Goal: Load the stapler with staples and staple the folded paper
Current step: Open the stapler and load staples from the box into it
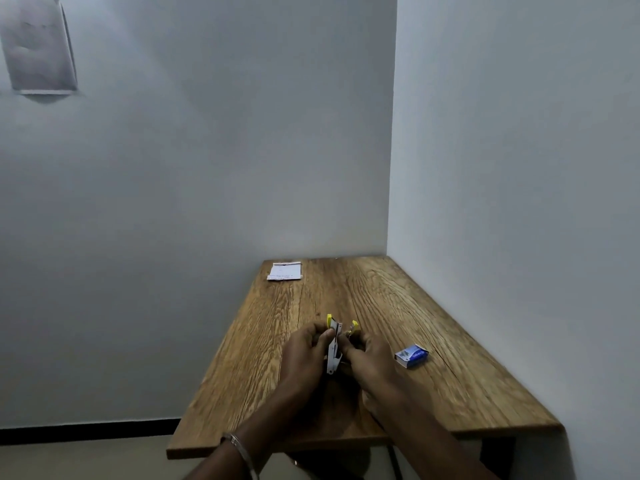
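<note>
Both grips grasp the opened stapler [334, 344] above the desk [450, 358]: left hand [304, 355] and right hand [367, 355] pinching it. Folded paper [284, 271] lies far off. Risk: the sprung tray may snap shut, scattering staples.

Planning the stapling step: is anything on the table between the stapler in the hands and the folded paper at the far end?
Nothing visible. The stapler is held over bare wood table; the folded paper lies at the far left corner, and the blue staple box sits off right.
</note>
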